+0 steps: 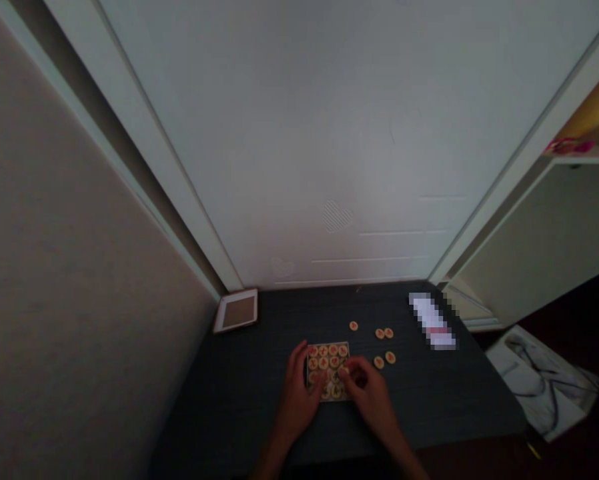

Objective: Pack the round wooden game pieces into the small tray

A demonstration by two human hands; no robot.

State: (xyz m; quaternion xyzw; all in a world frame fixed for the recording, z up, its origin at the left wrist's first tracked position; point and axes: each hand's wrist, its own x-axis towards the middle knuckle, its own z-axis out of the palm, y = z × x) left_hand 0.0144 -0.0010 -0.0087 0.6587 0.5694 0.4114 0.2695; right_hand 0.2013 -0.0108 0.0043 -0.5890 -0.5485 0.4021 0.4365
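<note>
A small square box point(348, 348) filled with rows of round wooden pieces point(323, 351) stands on the dark table. Some pieces carry red marks, and those in the nearer rows look dark-marked. My left hand point(299, 390) is around the box's left side, fingers at its far left corner and thumb over the pieces. At the right side of the box, my right hand point(368, 390) pinches a round piece point(344, 371) between thumb and fingers. Several loose red-marked pieces point(378, 362) lie to the right of the box, and a single one point(353, 326) lies behind it.
A shallow tray or lid point(239, 312) rests at the table's back left corner. A blurred pale object point(432, 320) lies at the back right. The table point(249, 373) meets a white panel behind, and a marbled white box point(544, 387) is on the right, below table level.
</note>
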